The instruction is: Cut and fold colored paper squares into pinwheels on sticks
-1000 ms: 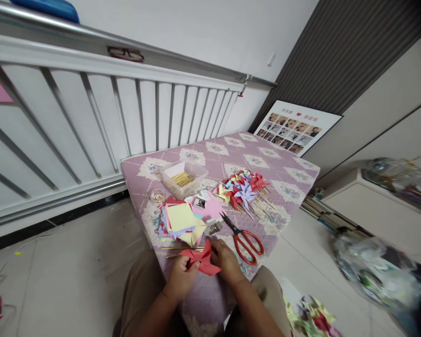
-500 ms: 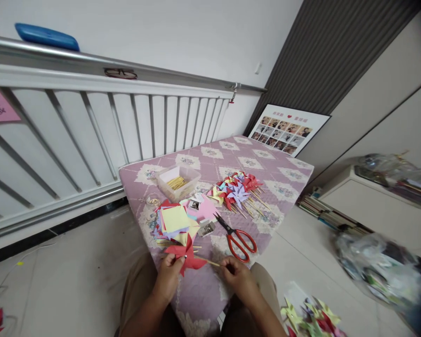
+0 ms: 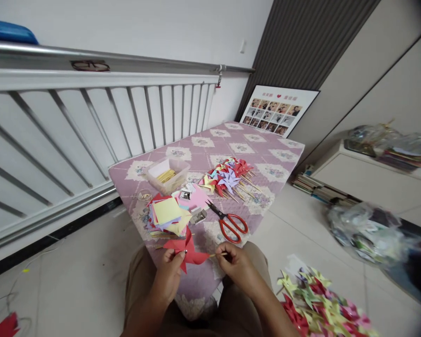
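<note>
A red paper pinwheel (image 3: 188, 245) is held over the near edge of the table. My left hand (image 3: 170, 274) pinches it near its centre pin, fingers closed on the paper. My right hand (image 3: 236, 264) is closed around the pinwheel's thin wooden stick (image 3: 218, 254), to the right of the red blades. Just beyond my hands lies a stack of coloured paper squares (image 3: 166, 210), a yellow one on top. Scissors with red handles (image 3: 228, 222) rest to the right, blades pointing away to the left. A small open box (image 3: 198, 216) of metal pins sits between them.
A clear plastic tub (image 3: 167, 174) of wooden sticks stands behind the paper. Finished pinwheels (image 3: 228, 178) lie in a bunch on the table (image 3: 243, 147). More pinwheels (image 3: 324, 304) are piled low on the right. A white radiator (image 3: 133, 117) runs along the left wall.
The view has swung right and tilted down, showing more of the low pinwheel pile. Both hands keep hold of the red pinwheel, and the right hand sits closer to its blades.
</note>
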Motion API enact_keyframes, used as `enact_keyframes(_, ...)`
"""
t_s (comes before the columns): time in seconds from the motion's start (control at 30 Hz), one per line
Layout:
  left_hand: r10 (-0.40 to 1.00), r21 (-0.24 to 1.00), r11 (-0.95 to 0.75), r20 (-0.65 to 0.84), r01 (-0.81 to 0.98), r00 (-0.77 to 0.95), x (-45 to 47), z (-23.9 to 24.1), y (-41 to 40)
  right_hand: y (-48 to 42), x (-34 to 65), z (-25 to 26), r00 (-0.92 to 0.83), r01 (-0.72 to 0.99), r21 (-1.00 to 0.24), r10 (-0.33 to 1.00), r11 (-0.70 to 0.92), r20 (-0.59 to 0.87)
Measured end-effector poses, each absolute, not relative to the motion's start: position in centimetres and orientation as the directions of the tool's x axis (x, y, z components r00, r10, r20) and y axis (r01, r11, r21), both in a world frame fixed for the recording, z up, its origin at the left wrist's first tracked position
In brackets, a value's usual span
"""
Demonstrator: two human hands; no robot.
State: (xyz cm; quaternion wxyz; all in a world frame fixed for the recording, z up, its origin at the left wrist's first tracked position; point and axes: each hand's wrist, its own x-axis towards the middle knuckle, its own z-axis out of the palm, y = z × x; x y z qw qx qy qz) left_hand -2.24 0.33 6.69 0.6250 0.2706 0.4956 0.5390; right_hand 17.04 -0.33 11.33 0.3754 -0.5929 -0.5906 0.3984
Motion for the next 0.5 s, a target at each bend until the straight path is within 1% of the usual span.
enact_keyframes(0.1, 0.929, 0.865, 0.292, -0.358, -0.408, -0.094, -1.6, 6.6, -0.1, -0.3, 16.5, 11.5, 0.035, 0.395, -0.919, 0.999, 0.002, 0.017)
enact_keyframes(0.23, 0.921, 0.829, 0.307, -0.383, -0.467, -0.073, -1.2, 7.7, -0.3, -0.4, 16.3, 11.6, 0.056, 0.378, -0.926, 0.998, 0.014, 0.038)
enact_keyframes(0.33, 0.917, 0.836, 0.324, -0.392, -0.443, -0.068, -1.1, 8.4, -0.3, -0.7, 16.4, 12.2, 0.021, 0.377, -0.925, 0.998, 0.041, 0.053)
enact_keyframes(0.5, 0.914, 0.827, 0.347, -0.404, -0.443, -0.036, -1.0, 8.3, -0.6, -1.3, 16.4, 13.5, -0.088, 0.46, -0.882, 0.994, 0.101, 0.068)
